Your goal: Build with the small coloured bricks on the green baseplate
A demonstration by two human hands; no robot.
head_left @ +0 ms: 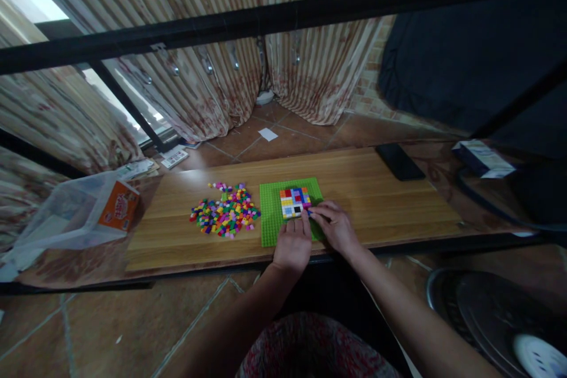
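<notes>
At far left there is a clear box (57,212) with an orange label (119,207). Something pale shows through its wall, but I cannot tell if it lies inside or behind. The lower left corner of the box is hard to make out.

Next, on the wooden board (168,236), small bricks (228,212) of many colours lie in a loose heap. To the right of the heap lies the green plate (271,201), and on it sits a flat block (290,196) of coloured bricks, with white ones among them. The left hand (293,246) lies over the near edge of the plate, its fingers stretched towards the block, not closed round anything; it hides part of the plate. The right hand (336,225) has its fingertips brought together at the near right corner of the block. Whether they grasp a brick, I cannot tell, because the fingers cover this place.

Further right lies a black phone (400,161), then a carton (485,158), whose contents are not visible. Below, a dark round object (487,313) is cut off by the picture's edge.
</notes>
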